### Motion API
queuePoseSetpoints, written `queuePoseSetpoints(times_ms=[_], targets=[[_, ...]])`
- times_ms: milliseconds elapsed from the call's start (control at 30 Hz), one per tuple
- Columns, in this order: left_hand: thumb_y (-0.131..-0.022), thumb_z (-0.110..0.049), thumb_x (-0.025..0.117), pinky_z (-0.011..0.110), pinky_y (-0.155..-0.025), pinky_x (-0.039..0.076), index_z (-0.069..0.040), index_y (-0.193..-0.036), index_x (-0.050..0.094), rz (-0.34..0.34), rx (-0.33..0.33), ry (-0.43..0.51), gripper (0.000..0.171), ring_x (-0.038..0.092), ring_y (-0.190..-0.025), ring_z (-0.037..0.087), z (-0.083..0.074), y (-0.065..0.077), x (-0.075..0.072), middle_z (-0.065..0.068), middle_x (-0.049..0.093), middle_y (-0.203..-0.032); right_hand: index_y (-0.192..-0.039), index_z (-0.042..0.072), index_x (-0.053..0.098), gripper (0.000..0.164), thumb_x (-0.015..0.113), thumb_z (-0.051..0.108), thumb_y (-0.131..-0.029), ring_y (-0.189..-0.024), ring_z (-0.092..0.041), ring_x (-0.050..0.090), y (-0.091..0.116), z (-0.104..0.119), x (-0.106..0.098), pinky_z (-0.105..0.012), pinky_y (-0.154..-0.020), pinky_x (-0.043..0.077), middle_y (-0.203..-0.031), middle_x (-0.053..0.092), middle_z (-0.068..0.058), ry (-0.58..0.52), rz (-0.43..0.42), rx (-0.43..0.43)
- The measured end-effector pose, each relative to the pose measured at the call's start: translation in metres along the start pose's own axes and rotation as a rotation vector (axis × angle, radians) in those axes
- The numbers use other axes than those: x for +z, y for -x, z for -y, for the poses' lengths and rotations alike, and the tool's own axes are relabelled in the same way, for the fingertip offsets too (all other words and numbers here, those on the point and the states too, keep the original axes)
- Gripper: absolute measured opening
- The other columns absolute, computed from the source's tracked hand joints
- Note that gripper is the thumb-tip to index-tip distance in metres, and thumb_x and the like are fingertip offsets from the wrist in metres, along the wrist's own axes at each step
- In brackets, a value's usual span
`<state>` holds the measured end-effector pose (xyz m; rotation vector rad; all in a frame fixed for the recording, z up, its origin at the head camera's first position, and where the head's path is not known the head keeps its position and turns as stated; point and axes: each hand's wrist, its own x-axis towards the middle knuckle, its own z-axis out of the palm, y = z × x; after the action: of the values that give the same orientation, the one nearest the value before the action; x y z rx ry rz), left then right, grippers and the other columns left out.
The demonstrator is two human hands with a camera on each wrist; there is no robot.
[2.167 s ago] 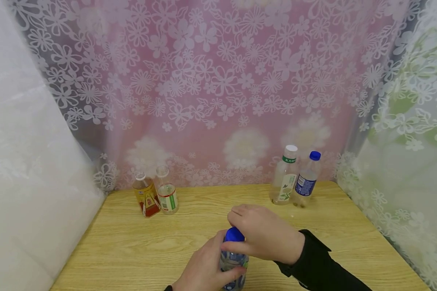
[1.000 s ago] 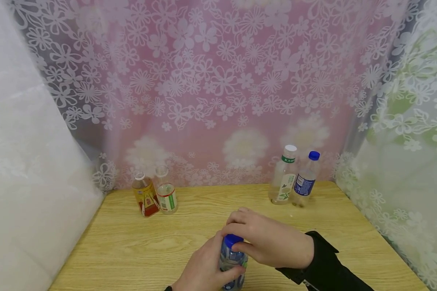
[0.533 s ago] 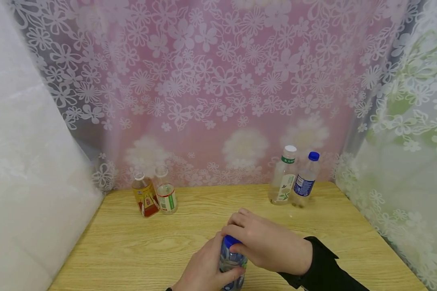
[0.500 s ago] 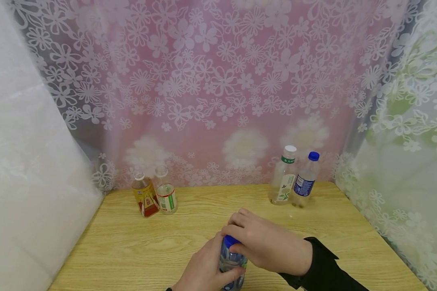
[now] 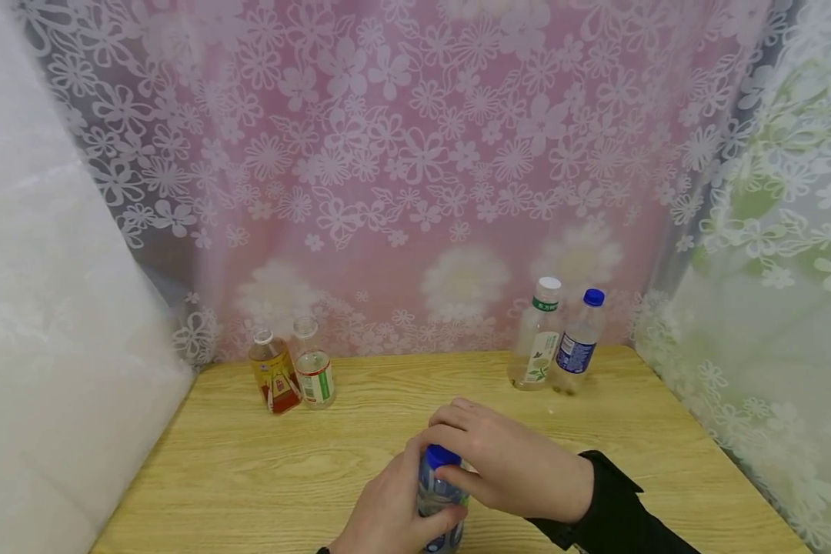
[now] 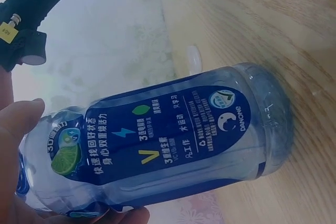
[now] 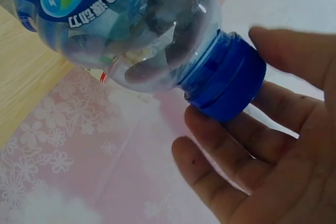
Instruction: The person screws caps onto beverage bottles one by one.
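Observation:
A clear plastic bottle with a blue wrap label stands upright near the front of the table. My left hand grips it around the upper body, thumb on the near side. Its blue screw cap is on the neck. My right hand reaches over from the right and holds the cap between thumb and curled fingers. In the right wrist view the fingertips lie along the cap's lower side and the thumb tip is at its upper edge. The palm is apart from the cap.
On the wood-grain table, an amber drink bottle and a clear bottle stand at back left. A white-capped bottle and a blue-capped bottle stand at back right. A small white cap-like piece lies beyond the held bottle.
The right hand has shifted slightly down and right, and its thumb and fingers have moved around the cap. The left hand and the bottle have stayed nearly in place.

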<state>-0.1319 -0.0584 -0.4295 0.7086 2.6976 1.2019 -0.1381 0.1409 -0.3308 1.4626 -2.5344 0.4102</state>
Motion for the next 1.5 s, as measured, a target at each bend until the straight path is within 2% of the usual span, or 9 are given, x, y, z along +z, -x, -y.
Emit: queuePoseSetpoints(times_ms=[133, 267, 500, 767, 1067, 1200, 1367, 1500], targets=[[-0.083, -0.072, 0.066, 0.038, -0.083, 0.055, -0.019, -0.154, 0.028, -0.010, -0.025, 0.009, 0.096, 0.062, -0.108, 0.013, -0.001, 0.000, 0.001, -0.001, 0.057, -0.134, -0.136, 0.023, 0.057, 0.042, 0.063, 0.041, -0.098, -0.122, -0.005, 0.053, 0.002, -0.002, -0.001, -0.026, -0.106, 0.044, -0.130, 0.057, 0.009, -0.006, 0.012, 0.003], [-0.081, -0.076, 0.065, 0.039, -0.083, 0.055, -0.023, -0.153, 0.028, -0.011, -0.048, 0.016, 0.097, 0.061, -0.108, 0.012, -0.001, 0.000, 0.000, -0.003, 0.056, -0.133, -0.139, 0.023, 0.055, 0.043, 0.059, 0.042, -0.100, -0.125, -0.007, 0.053, 0.003, -0.003, -0.002, -0.026, -0.107, 0.044, -0.133, 0.058, 0.008, -0.026, 0.028, 0.017], [-0.079, -0.076, 0.067, 0.049, -0.090, 0.054, -0.022, -0.154, 0.032, -0.034, -0.072, 0.032, 0.098, 0.058, -0.121, 0.022, -0.001, 0.002, -0.001, -0.001, 0.053, -0.143, -0.137, 0.021, 0.056, 0.044, 0.070, 0.028, -0.096, -0.125, -0.007, 0.054, 0.007, -0.004, -0.006, -0.023, -0.104, 0.045, -0.133, 0.057, 0.007, -0.052, 0.018, 0.037], [-0.079, -0.077, 0.065, 0.053, -0.093, 0.053, -0.014, -0.152, 0.035, -0.040, -0.064, -0.044, 0.101, 0.056, -0.127, 0.031, 0.003, 0.005, -0.001, 0.007, 0.052, -0.145, -0.134, 0.021, 0.057, 0.046, 0.075, 0.025, -0.092, -0.122, -0.008, 0.055, 0.014, -0.010, -0.019, -0.023, -0.099, 0.049, -0.132, 0.057, 0.008, 0.010, -0.022, 0.063], [-0.077, -0.075, 0.069, 0.054, -0.090, 0.053, -0.014, -0.149, 0.039, -0.025, -0.097, -0.058, 0.099, 0.057, -0.124, 0.031, 0.005, 0.007, -0.002, 0.008, 0.053, -0.143, -0.131, 0.018, 0.060, 0.046, 0.079, 0.022, -0.088, -0.112, -0.011, 0.062, 0.027, -0.026, -0.044, -0.027, -0.089, 0.055, -0.127, 0.061, 0.006, 0.076, -0.043, 0.140], [-0.075, -0.077, 0.069, 0.054, -0.092, 0.052, -0.015, -0.148, 0.041, -0.017, -0.113, -0.054, 0.100, 0.056, -0.125, 0.030, 0.006, 0.005, -0.002, 0.007, 0.053, -0.143, -0.129, 0.019, 0.061, 0.047, 0.080, 0.019, -0.087, -0.111, -0.013, 0.063, 0.037, -0.036, -0.057, -0.029, -0.086, 0.057, -0.125, 0.062, 0.007, 0.116, -0.083, 0.188], [-0.077, -0.077, 0.068, 0.053, -0.098, 0.049, -0.014, -0.148, 0.042, -0.024, -0.091, -0.084, 0.099, 0.054, -0.130, 0.029, 0.009, 0.005, -0.003, 0.007, 0.053, -0.145, -0.128, 0.019, 0.063, 0.048, 0.082, 0.014, -0.084, -0.108, -0.014, 0.066, 0.051, -0.048, -0.075, -0.031, -0.081, 0.058, -0.124, 0.064, 0.005, 0.180, -0.160, 0.226], [-0.079, -0.077, 0.066, 0.051, -0.098, 0.049, -0.013, -0.148, 0.042, -0.028, -0.063, -0.099, 0.097, 0.053, -0.131, 0.029, 0.011, 0.007, -0.004, 0.007, 0.053, -0.144, -0.129, 0.018, 0.063, 0.049, 0.082, 0.014, -0.084, -0.109, -0.021, 0.067, 0.065, -0.062, -0.088, -0.037, -0.083, 0.058, -0.125, 0.066, 0.000, 0.241, -0.180, 0.281]])
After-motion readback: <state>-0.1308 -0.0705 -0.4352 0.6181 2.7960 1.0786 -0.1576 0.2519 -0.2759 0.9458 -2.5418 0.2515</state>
